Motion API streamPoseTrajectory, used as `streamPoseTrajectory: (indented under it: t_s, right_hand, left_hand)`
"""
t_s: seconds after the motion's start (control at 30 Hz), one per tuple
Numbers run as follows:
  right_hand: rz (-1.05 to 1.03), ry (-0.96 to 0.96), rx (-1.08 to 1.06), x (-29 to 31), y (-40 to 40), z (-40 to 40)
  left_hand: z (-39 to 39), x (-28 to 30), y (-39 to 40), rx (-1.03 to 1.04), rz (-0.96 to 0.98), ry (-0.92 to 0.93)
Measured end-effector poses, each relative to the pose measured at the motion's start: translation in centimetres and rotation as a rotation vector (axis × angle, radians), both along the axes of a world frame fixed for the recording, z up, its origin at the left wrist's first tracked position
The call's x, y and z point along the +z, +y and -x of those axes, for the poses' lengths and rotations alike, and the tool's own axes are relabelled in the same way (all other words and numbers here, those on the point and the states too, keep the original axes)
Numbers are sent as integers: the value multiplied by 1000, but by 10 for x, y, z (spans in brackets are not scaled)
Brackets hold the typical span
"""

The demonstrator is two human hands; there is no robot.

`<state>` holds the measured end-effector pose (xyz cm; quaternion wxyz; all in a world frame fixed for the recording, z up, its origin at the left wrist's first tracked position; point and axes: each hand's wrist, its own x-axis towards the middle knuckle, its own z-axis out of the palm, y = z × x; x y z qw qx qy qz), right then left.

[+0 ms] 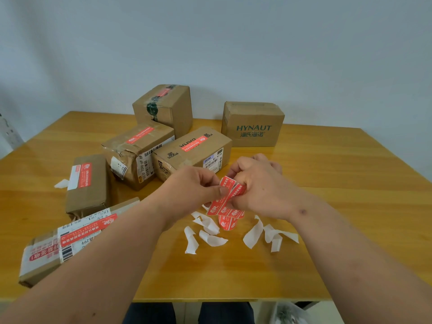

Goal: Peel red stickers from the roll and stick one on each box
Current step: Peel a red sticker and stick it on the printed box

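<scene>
Both hands meet above the middle of the wooden table [339, 183]. My right hand [259, 185] grips the bunched roll of red stickers [230, 212], whose loose strip hangs below it. My left hand [196, 185] pinches one red sticker [228, 185] at the roll's top end. Several cardboard boxes lie at the left and middle, each with a red sticker: a flat near box [46, 256], a long box [88, 183], a taped box [138, 153], a DATA box [194, 150] and a tall box [166, 106]. The HYNAUT box [253, 123] shows no sticker on its visible faces.
Several curled white backing scraps [210, 235] lie on the table under and right of my hands, with another scrap [61, 183] at the far left. A pale wall stands behind the table. My legs and a plastic bag [287, 314] show below the front edge.
</scene>
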<state>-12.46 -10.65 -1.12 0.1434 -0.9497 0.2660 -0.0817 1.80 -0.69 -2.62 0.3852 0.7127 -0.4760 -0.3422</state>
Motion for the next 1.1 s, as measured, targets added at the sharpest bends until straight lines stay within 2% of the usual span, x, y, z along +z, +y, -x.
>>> streamPoseTrajectory:
  t_s: [0.3, 0.43, 0.7, 0.87, 1.1]
  right_hand:
    - [153, -19, 20, -4, 1, -3]
    - [126, -41, -1, -1, 2, -3]
    - [48, -36, -59, -2, 1, -4]
    - [128, -22, -30, -7, 1, -2]
    - [152, -53, -14, -6, 3, -1]
  left_hand:
    - [0, -8, 0, 77, 13, 125]
    - [1, -6, 1, 107, 19, 146]
    - [5, -2, 3, 108, 44, 111]
    - [3, 4, 7, 34, -1, 113]
    - [3, -1, 5, 83, 20, 107]
